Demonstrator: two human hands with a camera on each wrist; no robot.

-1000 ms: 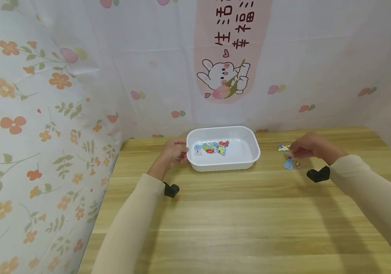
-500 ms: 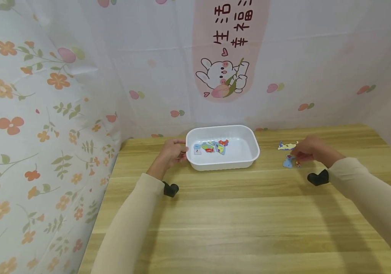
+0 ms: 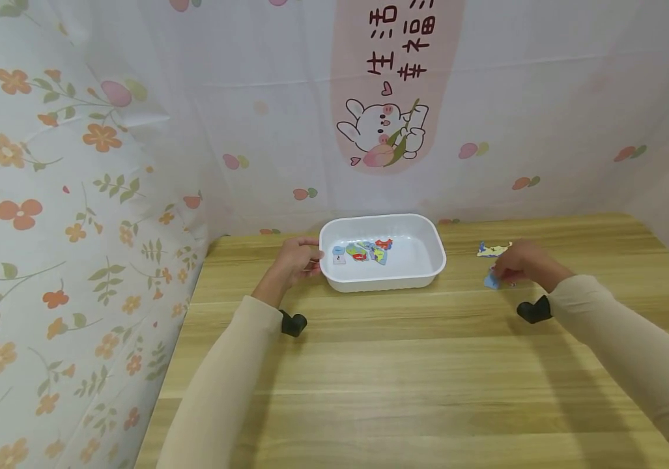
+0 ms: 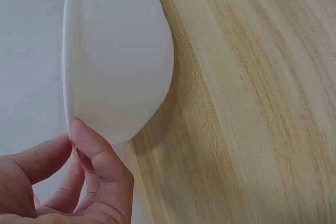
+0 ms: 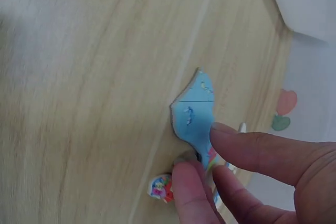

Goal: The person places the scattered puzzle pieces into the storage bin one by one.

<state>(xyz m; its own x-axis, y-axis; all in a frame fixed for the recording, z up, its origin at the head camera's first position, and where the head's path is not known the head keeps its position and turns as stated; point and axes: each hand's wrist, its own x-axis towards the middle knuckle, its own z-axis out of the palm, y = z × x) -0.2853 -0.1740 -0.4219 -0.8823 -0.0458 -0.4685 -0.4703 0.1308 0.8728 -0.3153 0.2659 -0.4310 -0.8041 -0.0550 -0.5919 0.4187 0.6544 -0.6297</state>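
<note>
At its left end, the white plastic tray (image 3: 381,286) is gripped by my left hand (image 3: 294,260). In the left wrist view, thumb and forefinger pinch the rim of its white wall (image 4: 118,51). Over on the right, my right hand (image 3: 526,264) pinches a flat light-blue puzzle piece (image 5: 193,114) between thumb and fingers, covering one end of it. Close by lies a small colourful round-edged piece (image 5: 159,187), partly behind a finger. A pale-yellow and blue piece (image 3: 491,251) lies just beyond the hand. Several printed pieces (image 3: 357,253) lie in the tray's left half.
The wooden table (image 3: 398,378) reaches back to a white floral cloth (image 3: 270,130) that hangs behind it and along the left side. A black wrist mount (image 3: 293,324) sticks out below the left wrist, and another mount (image 3: 535,309) below the right.
My right hand has come down and slightly left onto the light-blue piece and now pinches it. More of the yellow piece shows than before. The left hand and the tray stay put.
</note>
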